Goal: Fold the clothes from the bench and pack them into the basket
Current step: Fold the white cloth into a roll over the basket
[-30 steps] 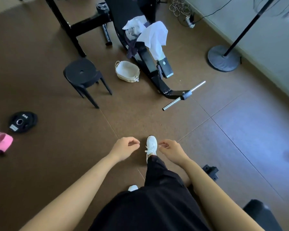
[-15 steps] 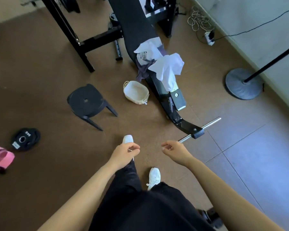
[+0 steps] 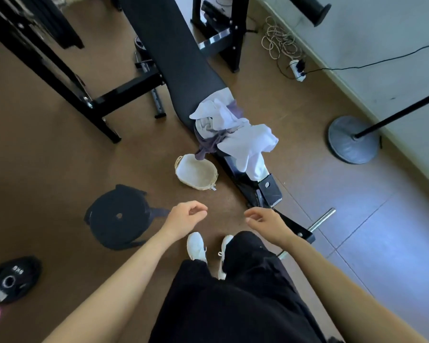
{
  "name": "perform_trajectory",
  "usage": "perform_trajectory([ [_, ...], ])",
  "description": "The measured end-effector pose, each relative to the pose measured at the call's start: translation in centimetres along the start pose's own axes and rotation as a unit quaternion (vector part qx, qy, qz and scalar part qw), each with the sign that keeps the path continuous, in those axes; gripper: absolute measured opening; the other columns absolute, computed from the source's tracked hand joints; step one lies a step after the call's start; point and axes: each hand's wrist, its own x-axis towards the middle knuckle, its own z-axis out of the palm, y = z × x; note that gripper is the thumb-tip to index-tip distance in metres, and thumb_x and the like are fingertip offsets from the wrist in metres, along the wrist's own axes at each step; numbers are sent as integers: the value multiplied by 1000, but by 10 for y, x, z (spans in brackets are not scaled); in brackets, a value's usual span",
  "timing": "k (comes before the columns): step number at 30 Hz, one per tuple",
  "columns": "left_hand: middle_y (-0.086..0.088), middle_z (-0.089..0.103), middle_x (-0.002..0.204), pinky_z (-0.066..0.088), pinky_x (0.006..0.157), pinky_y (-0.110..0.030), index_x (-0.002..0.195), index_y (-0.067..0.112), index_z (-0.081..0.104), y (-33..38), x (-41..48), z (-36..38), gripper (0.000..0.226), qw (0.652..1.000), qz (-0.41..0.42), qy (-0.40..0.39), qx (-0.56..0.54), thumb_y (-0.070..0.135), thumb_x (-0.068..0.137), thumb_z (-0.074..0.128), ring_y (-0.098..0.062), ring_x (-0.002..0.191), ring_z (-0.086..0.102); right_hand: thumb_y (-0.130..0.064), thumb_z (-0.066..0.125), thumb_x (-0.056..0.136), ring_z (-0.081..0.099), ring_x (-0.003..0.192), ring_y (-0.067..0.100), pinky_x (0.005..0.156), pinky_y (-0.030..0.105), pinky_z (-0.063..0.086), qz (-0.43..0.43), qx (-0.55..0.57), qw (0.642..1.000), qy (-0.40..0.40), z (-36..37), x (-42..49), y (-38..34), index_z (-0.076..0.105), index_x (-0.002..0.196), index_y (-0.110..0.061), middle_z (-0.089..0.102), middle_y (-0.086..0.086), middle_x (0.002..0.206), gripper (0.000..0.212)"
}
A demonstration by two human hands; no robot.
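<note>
A heap of clothes, white, grey and purple, lies on the lower end of the black weight bench. One white piece hangs down over the bench frame. A small pale woven basket stands on the floor just left of the bench, under the purple cloth, with nothing visible inside. My left hand and my right hand hang in front of me with loosely curled fingers, holding nothing, short of the basket and the clothes.
A black round stool stands left of my left hand. A weight plate lies at the lower left, something pink beside it. The bench's steel foot bar sticks out on the right. A fan stand base and cables sit by the wall.
I have walked closer to the bench: the clothes, basket and stool are nearer and larger in view. Both hands remain in front of me, holding nothing.
</note>
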Motion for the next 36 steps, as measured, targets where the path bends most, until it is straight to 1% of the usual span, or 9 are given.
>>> perform_trajectory([
  [8,19,70,105,47,87,-21,103,37,71,81,145,-55,9,998,2,-40,55,33,96,66,-2,102,63,-29,60,98,61,100,10,89,25,44,18,83,995,45,-75,130,-34,70,119,-22,67,-6,107,24],
  [13,10,71,109,45,82,-16,111,27,73,135,234,-58,17,992,-2,-86,95,30,97,64,-7,103,62,-25,61,96,65,97,16,85,28,49,49,125,987,89,-115,209,-32,68,121,-20,71,1,112,26],
  [19,8,73,109,51,95,-31,116,23,74,182,329,-62,23,976,18,-127,173,30,96,66,-12,102,65,-29,63,94,64,110,25,88,34,52,98,126,969,188,-138,265,-28,65,126,-20,66,5,127,33],
  [23,8,72,101,58,92,-43,114,23,72,198,388,-72,20,965,26,-162,204,26,95,65,-22,97,70,-29,66,92,61,113,28,94,41,52,115,143,958,218,-135,301,-39,67,124,-19,66,7,126,33],
  [26,2,73,106,59,84,-30,116,19,72,196,435,-80,22,954,37,-189,229,23,97,63,-22,97,70,-26,68,93,60,107,21,92,30,45,115,183,951,223,-122,336,-57,65,126,-17,63,3,128,34],
  [28,5,73,109,56,93,-34,111,22,73,185,472,-88,19,939,59,-203,271,27,95,63,-16,103,67,-27,68,93,57,99,15,91,27,45,123,214,944,221,-109,367,-70,65,125,-17,63,1,126,33],
  [31,8,74,103,55,93,-43,102,25,73,159,530,-102,16,913,89,-230,325,32,95,61,-15,100,66,-29,68,93,61,102,19,95,37,50,147,245,933,220,-85,419,-87,68,119,-19,64,0,119,28],
  [33,9,73,109,54,93,-40,109,27,72,138,564,-113,19,900,111,-234,352,32,97,59,-14,104,66,-27,68,92,62,97,24,89,41,52,170,252,924,233,-71,455,-94,69,112,-15,65,5,111,23],
  [36,9,67,126,50,97,-38,126,28,66,104,608,-125,29,885,143,-228,381,33,98,56,-14,114,61,-26,67,92,61,87,20,74,31,46,202,261,906,265,-45,508,-97,69,109,-12,67,3,99,22],
])
